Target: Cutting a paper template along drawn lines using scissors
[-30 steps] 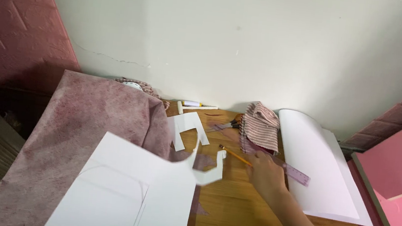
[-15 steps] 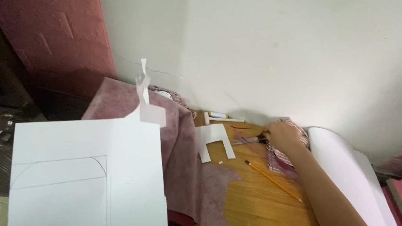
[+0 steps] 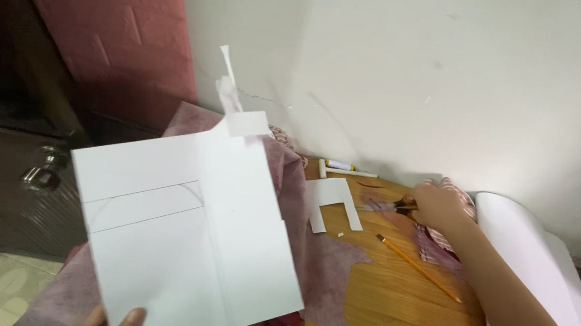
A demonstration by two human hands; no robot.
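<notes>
The left hand (image 3: 117,323) grips the bottom edge of a large white card sheet (image 3: 182,234), raised over the tabletop's (image 3: 389,317) near left corner; the right hand (image 3: 437,206) clasps scissors (image 3: 390,207) by the far edge; a pencil (image 3: 417,268) lies nearby.

Right arm: bare along the whole visible length, forearm to wrist, no sleeve in view. Right hand (image 3: 437,206): bare, no glove, ring, watch or band visible. Left hand (image 3: 117,323): only a thumb and part of the palm show at the lower edge; bare, no glove or ring. No clothing visible on either limb.
</notes>
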